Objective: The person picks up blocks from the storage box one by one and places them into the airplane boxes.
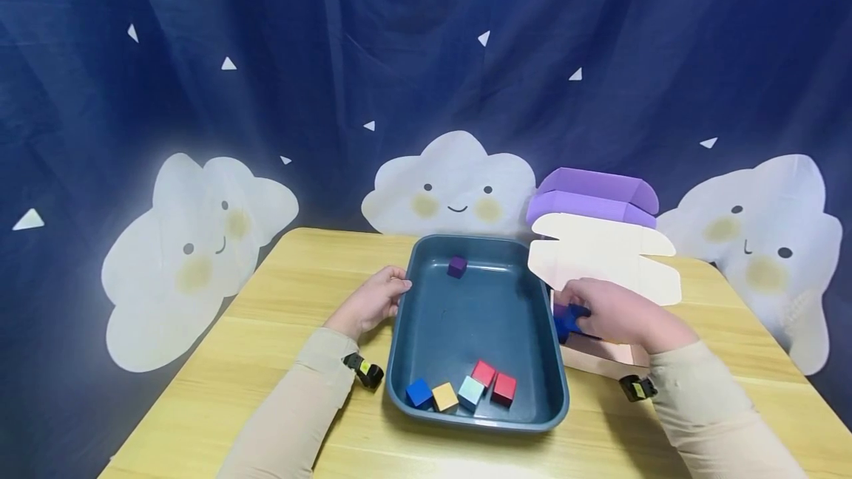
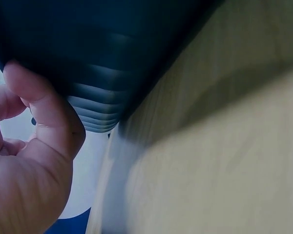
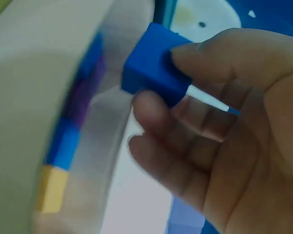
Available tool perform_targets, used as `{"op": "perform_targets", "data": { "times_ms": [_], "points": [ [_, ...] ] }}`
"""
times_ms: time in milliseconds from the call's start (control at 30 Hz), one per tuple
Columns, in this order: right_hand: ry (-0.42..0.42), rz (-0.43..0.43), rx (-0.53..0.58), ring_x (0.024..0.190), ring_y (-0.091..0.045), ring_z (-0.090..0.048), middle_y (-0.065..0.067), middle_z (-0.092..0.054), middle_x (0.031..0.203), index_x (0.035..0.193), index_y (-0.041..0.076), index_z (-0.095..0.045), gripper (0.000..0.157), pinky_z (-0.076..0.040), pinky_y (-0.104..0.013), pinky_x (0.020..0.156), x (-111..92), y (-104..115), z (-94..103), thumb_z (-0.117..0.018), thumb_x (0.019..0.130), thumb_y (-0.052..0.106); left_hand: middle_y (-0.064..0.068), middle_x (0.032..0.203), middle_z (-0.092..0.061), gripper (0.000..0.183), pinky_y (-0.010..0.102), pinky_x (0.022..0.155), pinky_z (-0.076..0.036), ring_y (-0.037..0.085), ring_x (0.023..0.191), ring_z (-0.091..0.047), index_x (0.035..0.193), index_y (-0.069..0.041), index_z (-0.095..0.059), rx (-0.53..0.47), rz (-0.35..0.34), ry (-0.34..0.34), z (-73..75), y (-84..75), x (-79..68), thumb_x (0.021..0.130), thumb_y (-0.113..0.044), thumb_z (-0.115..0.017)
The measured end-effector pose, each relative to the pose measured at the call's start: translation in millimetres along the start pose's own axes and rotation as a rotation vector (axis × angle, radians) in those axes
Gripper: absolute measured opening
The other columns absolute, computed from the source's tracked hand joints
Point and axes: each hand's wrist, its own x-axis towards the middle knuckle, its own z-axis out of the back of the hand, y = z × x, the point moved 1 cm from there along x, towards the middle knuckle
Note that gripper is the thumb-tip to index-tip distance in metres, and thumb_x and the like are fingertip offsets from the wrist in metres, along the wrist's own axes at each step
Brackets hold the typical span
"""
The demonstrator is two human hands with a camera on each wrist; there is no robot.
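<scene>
My right hand [image 1: 609, 313] pinches a blue cube [image 3: 154, 63] between thumb and fingertips, just over the low cardboard box [image 1: 599, 361] right of the tray. Inside that box the right wrist view shows a row of blocks: blue [image 3: 63, 144], purple [image 3: 85, 100] and yellow [image 3: 53, 187]. On the left, my left hand [image 1: 376, 301] touches the outer side of the dark blue-green tray [image 1: 466, 316] near its rim, fingers relaxed. A dark purple cube [image 1: 457, 266] sits at the tray's back. Blue [image 1: 419, 393], yellow [image 1: 444, 396], pale blue [image 1: 470, 392] and red cubes [image 1: 504, 389] cluster at its front.
The box's cream lid [image 1: 599, 257], with a purple flap [image 1: 592, 198], folds back behind the box. All stands on a light wooden table [image 1: 319, 272]. A navy curtain [image 1: 426, 58] with white clouds hangs close behind.
</scene>
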Motion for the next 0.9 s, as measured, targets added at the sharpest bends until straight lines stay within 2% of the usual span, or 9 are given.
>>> {"op": "perform_targets", "data": {
  "times_ms": [200, 333, 533, 900],
  "points": [
    [0.058, -0.087, -0.039, 0.082, -0.021, -0.056, -0.002, -0.062, 0.091, 0.099, 0.007, -0.063, 0.026, -0.051, -0.045, 0.079, -4.3, -13.4, -14.0, -0.073, 0.078, -0.005, 0.008, 0.09, -0.058, 0.013, 0.024, 0.056, -0.046, 0.015, 0.069, -0.055, 0.115, -0.003, -0.045, 0.007, -0.01, 0.002, -0.9, -2.4, -1.0, 0.104, -0.008, -0.05],
    [0.047, -0.067, -0.05, 0.082, -0.022, -0.056, -0.002, -0.061, 0.089, 0.096, 0.007, -0.062, 0.028, -0.051, -0.045, 0.079, -1.1, -20.1, -25.0, -0.074, 0.075, -0.006, 0.009, 0.092, -0.058, 0.014, 0.025, 0.058, -0.046, 0.015, 0.07, -0.056, 0.116, -0.003, -0.045, 0.011, -0.011, 0.002, -0.7, -2.7, -0.5, 0.104, -0.008, -0.05],
    [0.007, -0.04, -0.085, 0.08, -0.018, -0.052, 0.003, -0.055, 0.084, 0.094, 0.018, -0.058, 0.033, -0.046, -0.036, 0.069, 3.1, -23.1, -36.5, -0.07, 0.075, -0.006, 0.008, 0.091, -0.057, 0.013, 0.024, 0.058, -0.045, 0.015, 0.071, -0.055, 0.115, -0.003, -0.045, 0.007, -0.007, 0.002, -0.3, -0.7, 0.0, 0.104, -0.008, -0.051],
    [-0.022, -0.079, -0.1, 0.083, -0.017, -0.052, 0.002, -0.055, 0.089, 0.1, 0.021, -0.058, 0.037, -0.046, -0.034, 0.063, -4.5, -14.6, -35.3, -0.069, 0.075, -0.004, 0.009, 0.093, -0.058, 0.015, 0.025, 0.059, -0.047, 0.016, 0.072, -0.056, 0.116, -0.003, -0.045, 0.001, -0.005, -0.002, -0.3, 1.1, 0.9, 0.104, -0.008, -0.051]
  ]
}}
